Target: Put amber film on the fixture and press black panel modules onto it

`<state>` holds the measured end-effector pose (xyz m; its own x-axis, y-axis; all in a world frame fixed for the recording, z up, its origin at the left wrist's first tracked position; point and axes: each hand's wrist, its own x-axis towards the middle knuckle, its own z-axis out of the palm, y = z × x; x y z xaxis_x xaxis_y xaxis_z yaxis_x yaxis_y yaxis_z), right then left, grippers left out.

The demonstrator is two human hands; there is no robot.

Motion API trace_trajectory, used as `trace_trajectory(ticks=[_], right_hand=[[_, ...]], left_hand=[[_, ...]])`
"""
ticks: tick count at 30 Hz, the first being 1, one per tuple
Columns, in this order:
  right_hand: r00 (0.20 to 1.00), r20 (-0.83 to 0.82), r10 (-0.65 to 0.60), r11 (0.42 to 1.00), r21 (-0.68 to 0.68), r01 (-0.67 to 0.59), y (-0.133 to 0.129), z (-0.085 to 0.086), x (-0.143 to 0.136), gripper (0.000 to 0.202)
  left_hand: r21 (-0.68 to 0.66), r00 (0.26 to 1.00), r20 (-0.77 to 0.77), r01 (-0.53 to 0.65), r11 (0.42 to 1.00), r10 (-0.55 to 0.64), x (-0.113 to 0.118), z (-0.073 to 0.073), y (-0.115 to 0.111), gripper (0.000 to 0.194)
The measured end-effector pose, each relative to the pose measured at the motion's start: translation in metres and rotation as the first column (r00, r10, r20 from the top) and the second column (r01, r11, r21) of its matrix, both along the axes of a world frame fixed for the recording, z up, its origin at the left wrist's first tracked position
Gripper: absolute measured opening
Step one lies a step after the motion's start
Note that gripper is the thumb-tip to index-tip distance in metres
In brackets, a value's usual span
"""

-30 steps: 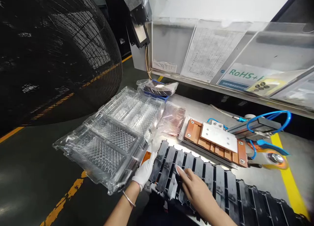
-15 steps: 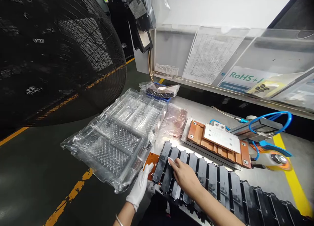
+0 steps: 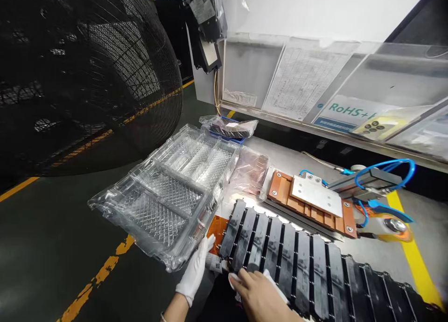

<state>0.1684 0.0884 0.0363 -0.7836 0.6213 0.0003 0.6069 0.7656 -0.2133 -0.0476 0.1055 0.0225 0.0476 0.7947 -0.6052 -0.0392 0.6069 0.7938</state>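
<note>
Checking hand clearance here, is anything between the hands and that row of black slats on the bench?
Nothing visible. The bare right hand is already at the near edge of the black slats, and the gloved left hand rests beside their left end, next to the clear plastic tray.

Clear plastic trays (image 3: 168, 191) crowd the left, the copper fixture (image 3: 311, 203) blocks behind the black slat row (image 3: 297, 261).

The clear plastic tray (image 3: 168, 191) is glossy with a ribbed, crosshatched floor. The black slats (image 3: 297, 266) look smooth, semi-gloss plastic. The far block (image 3: 311, 203) shows matt copper-brown board under a brushed metal plate. The left hand (image 3: 194, 273) wears white cloth.
</note>
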Motion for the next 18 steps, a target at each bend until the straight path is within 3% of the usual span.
trace_trajectory(ticks=[4,9,13,18], right_hand=[[0.998,-0.049,0.03,0.999,0.028,-0.028,-0.018,-0.005,-0.004,0.033],[0.995,-0.056,-0.082,0.997,0.007,0.082,-0.025,0.01,0.003,0.031],[0.973,-0.027,-0.229,0.971,-0.074,0.227,-0.027,0.022,0.028,0.047],[0.901,0.031,-0.433,0.874,-0.231,0.428,-0.034,0.037,0.079,0.062]], left_hand=[[-0.004,1.0,-0.019,0.015,1.0,-0.015,-0.003,-0.005,-0.001,0.083],[-0.037,0.994,-0.077,0.072,0.997,-0.075,0.001,-0.015,0.006,0.081],[-0.025,0.98,-0.164,0.107,0.994,-0.109,0.01,-0.021,0.019,0.072],[0.043,0.958,-0.277,0.092,0.995,-0.077,0.026,-0.013,0.025,0.062]])
